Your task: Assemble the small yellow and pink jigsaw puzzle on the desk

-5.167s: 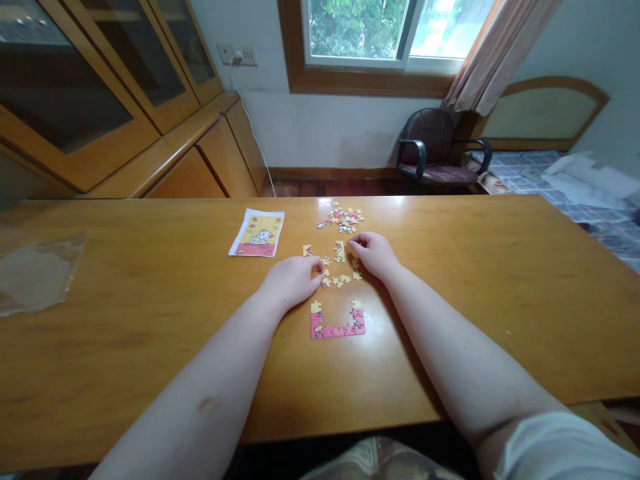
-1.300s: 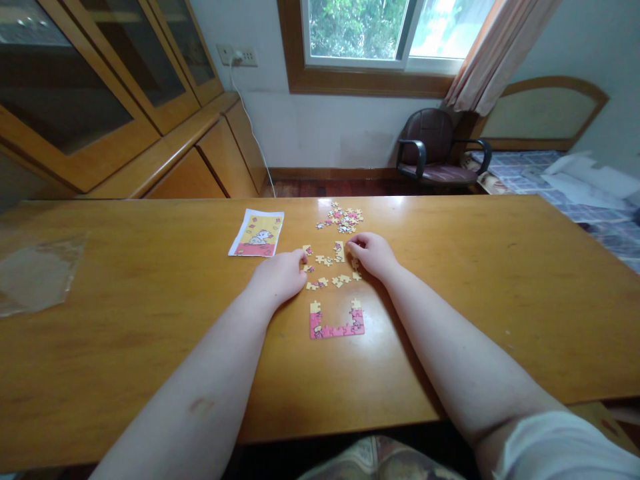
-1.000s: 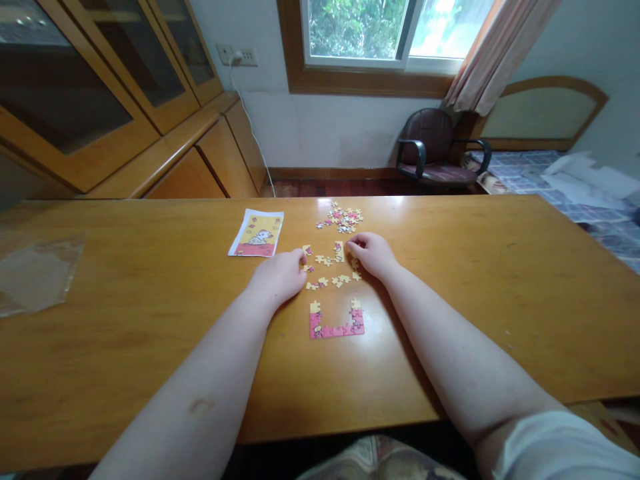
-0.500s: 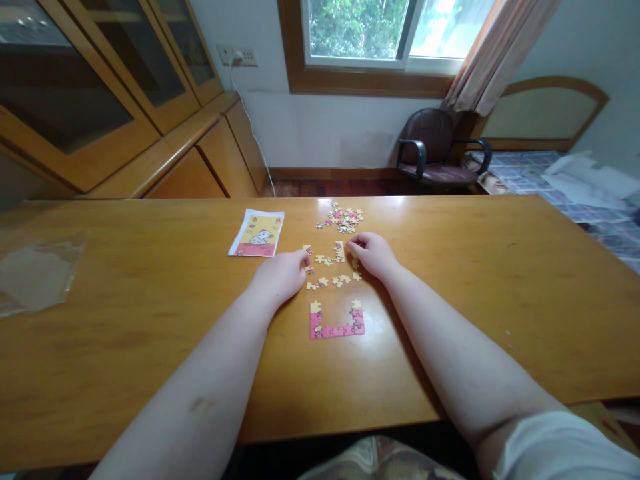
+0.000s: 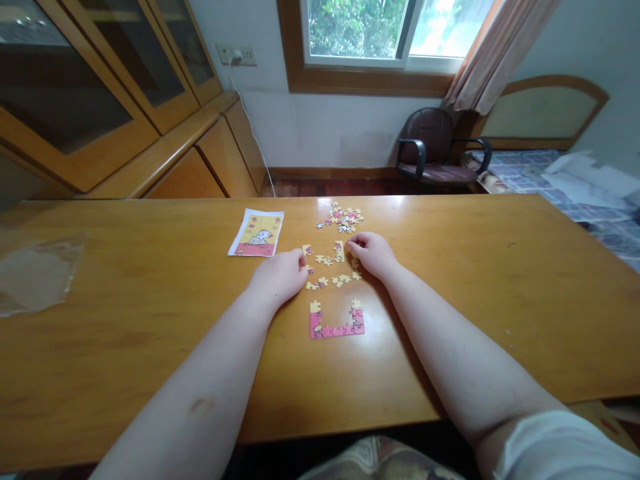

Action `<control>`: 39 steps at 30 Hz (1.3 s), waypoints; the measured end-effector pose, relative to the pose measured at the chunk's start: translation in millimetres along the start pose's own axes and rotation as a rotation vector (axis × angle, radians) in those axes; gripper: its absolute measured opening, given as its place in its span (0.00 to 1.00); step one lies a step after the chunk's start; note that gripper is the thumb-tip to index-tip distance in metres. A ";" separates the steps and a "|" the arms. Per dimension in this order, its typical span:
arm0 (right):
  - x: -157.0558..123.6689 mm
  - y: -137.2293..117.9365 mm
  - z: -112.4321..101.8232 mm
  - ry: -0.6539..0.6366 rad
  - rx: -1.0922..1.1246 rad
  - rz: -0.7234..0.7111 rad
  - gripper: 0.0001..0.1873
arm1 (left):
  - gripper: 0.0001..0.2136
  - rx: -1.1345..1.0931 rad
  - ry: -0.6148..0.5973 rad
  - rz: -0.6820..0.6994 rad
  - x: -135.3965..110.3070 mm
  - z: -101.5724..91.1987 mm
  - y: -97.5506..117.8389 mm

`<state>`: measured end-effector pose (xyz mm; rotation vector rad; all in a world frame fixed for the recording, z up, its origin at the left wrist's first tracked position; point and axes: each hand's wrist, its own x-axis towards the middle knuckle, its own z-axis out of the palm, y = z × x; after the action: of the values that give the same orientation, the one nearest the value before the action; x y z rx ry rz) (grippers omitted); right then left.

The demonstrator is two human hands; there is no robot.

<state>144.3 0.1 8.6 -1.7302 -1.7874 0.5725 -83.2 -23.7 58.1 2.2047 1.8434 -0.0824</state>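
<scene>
My left hand [image 5: 280, 277] rests on the table at the left of the loose jigsaw pieces, fingers curled beside a yellow corner piece [image 5: 307, 250]. What its fingertips hold, if anything, is hidden. Across from it, my right hand [image 5: 373, 253] has thumb and fingers pinched together, just right of some joined yellow pieces [image 5: 339, 251]; anything in the pinch is too small to make out. Between and below the hands lie several loose yellow edge pieces [image 5: 342, 280]. Nearer me sits a joined U-shaped pink and yellow puzzle border [image 5: 337, 331], its open side facing away.
A pile of mixed puzzle pieces [image 5: 345, 217] lies beyond my hands. The picture sheet [image 5: 257, 233] is at their left, and a clear plastic bag [image 5: 37, 273] lies far left on the wooden table [image 5: 475, 287]. An armchair [image 5: 433, 147] stands behind the table.
The fingers of my left hand have shifted slightly, thumb and forefinger now a little farther apart by the corner piece. My right hand stays in the same place.
</scene>
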 end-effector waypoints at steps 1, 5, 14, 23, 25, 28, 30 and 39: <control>0.1 0.2 0.1 -0.001 0.000 0.000 0.12 | 0.12 -0.001 -0.007 -0.006 -0.1 0.4 -0.2; 0.1 1.2 0.8 0.004 0.001 -0.005 0.12 | 0.16 -0.014 -0.020 -0.015 0.2 2.0 -0.9; -0.5 -0.2 0.0 0.007 0.005 0.001 0.11 | 0.16 -0.006 -0.013 0.020 1.0 4.5 -1.2; -0.5 0.3 0.9 0.013 0.004 -0.007 0.11 | 0.14 -0.015 -0.012 0.068 2.6 5.8 -2.7; -0.7 0.0 0.6 0.013 0.007 -0.005 0.11 | 0.14 -0.016 -0.016 0.067 1.4 4.0 -1.8; -1.1 -0.8 -0.2 0.009 0.009 -0.001 0.11 | 0.13 -0.022 -0.013 0.045 -0.1 0.7 -0.1; -1.1 -1.5 -0.7 0.005 0.008 0.001 0.11 | 0.13 -0.019 -0.005 0.020 -0.1 -0.8 0.5; -1.1 -0.8 -0.2 0.000 0.016 0.007 0.11 | 0.13 -0.027 0.014 -0.035 2.2 -0.6 -2.2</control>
<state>143.9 -1.2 9.2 -1.7263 -1.7729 0.5874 -85.0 -21.1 57.8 2.1606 1.8800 -0.0483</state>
